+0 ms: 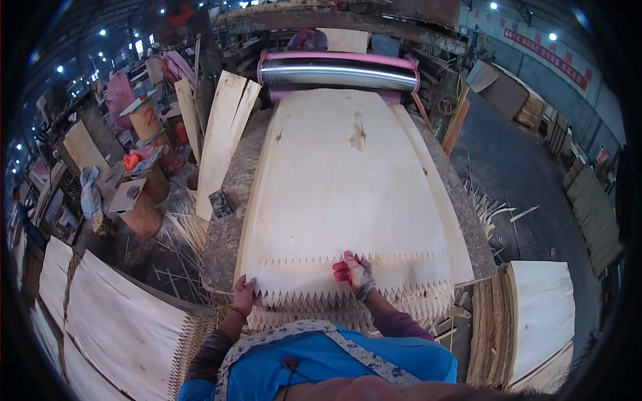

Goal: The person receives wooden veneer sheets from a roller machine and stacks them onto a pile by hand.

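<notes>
A pale wood veneer sheet point(341, 194) with zigzag-cut edges lies on a stack on the worn bench point(471, 230). My left hand point(244, 295) grips the stack's near left corner, fingers bent around the edge. My right hand point(354, 274), with red covering on some fingers, rests on the sheet at a toothed seam, fingers slightly bent and apart. Beyond the sheets is a shiny steel roller point(338, 73) with pink ends and covering.
Veneer stacks lie low at left point(114, 307) and right point(542, 314). Loose strips point(224, 134), drums point(140, 214) and wood scraps crowd the left. An aisle point(508, 167) runs along the right. A person point(307, 39) is behind the roller, another point(23, 214) at far left.
</notes>
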`<move>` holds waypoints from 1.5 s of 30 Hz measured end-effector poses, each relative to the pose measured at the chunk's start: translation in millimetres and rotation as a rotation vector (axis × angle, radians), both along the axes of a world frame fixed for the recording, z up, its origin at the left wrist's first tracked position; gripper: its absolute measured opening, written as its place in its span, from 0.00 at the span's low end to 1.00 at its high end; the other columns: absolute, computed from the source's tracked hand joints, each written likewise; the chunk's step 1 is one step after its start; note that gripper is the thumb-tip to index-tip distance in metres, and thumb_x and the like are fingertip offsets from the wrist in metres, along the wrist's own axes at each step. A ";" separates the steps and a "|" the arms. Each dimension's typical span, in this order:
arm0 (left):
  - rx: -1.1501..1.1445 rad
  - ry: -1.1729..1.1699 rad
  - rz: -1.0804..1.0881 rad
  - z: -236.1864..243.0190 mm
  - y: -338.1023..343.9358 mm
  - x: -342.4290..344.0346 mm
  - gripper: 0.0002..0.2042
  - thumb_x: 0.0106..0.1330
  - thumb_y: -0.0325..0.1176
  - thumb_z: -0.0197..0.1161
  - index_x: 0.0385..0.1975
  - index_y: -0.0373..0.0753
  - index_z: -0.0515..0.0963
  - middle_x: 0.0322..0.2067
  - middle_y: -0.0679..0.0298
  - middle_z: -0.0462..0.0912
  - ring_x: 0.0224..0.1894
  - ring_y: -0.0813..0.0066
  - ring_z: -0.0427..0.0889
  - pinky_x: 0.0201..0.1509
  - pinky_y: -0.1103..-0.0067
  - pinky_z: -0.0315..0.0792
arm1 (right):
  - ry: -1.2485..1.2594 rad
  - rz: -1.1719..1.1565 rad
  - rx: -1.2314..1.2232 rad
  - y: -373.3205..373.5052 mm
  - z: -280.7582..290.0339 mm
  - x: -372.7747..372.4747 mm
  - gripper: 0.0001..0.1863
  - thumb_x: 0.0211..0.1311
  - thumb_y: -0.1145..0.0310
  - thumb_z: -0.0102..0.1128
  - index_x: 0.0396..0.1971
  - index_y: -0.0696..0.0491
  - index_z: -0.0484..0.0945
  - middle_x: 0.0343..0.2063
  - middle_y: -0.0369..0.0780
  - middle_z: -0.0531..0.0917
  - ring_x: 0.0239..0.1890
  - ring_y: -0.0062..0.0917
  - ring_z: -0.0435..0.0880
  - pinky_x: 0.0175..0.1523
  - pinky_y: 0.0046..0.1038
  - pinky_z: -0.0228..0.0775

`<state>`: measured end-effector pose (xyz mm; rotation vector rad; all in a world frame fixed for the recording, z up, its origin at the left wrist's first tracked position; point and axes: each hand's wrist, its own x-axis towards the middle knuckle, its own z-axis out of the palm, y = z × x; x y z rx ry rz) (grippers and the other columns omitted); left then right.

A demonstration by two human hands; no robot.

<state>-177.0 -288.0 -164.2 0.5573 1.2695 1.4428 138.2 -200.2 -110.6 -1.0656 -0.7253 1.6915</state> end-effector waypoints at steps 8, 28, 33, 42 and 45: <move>0.030 -0.015 -0.040 -4.6 -0.2 -3.6 0.07 0.60 0.28 0.50 0.38 0.39 0.70 0.29 0.64 0.76 0.27 0.74 0.78 0.25 0.74 0.78 | 0.011 -0.015 0.013 -0.2 -2.0 -1.4 0.17 0.53 0.56 0.56 0.36 0.53 0.71 0.22 0.45 0.79 0.16 0.28 0.77 0.20 0.27 0.72; 0.000 -0.016 -0.043 0.4 -5.5 -2.1 0.08 0.61 0.29 0.52 0.40 0.40 0.71 0.26 0.67 0.77 0.23 0.79 0.77 0.18 0.82 0.72 | -0.026 -0.068 0.038 -6.7 5.7 -5.9 0.19 0.52 0.54 0.57 0.33 0.56 0.72 0.21 0.46 0.79 0.15 0.28 0.77 0.20 0.26 0.71; -0.022 0.014 -0.044 -3.3 1.5 -4.4 0.09 0.61 0.29 0.51 0.41 0.40 0.70 0.26 0.66 0.77 0.23 0.77 0.78 0.19 0.84 0.72 | -0.032 -0.062 0.009 -2.1 14.0 -6.7 0.19 0.53 0.53 0.56 0.27 0.57 0.72 0.20 0.46 0.79 0.15 0.27 0.77 0.20 0.25 0.71; -0.007 -0.061 0.009 3.9 2.1 0.8 0.10 0.61 0.28 0.51 0.42 0.38 0.71 0.28 0.65 0.77 0.22 0.78 0.77 0.16 0.84 0.69 | -0.018 -0.042 -0.009 -1.2 12.5 -6.2 0.18 0.54 0.53 0.54 0.32 0.54 0.70 0.21 0.44 0.79 0.16 0.28 0.77 0.21 0.26 0.71; -0.022 -0.039 -0.004 7.2 -1.4 0.4 0.10 0.61 0.28 0.51 0.41 0.39 0.71 0.27 0.66 0.77 0.22 0.78 0.77 0.16 0.85 0.69 | 0.025 -0.012 -0.051 0.9 12.9 -2.2 0.19 0.54 0.51 0.53 0.30 0.53 0.70 0.22 0.45 0.79 0.17 0.29 0.77 0.22 0.28 0.71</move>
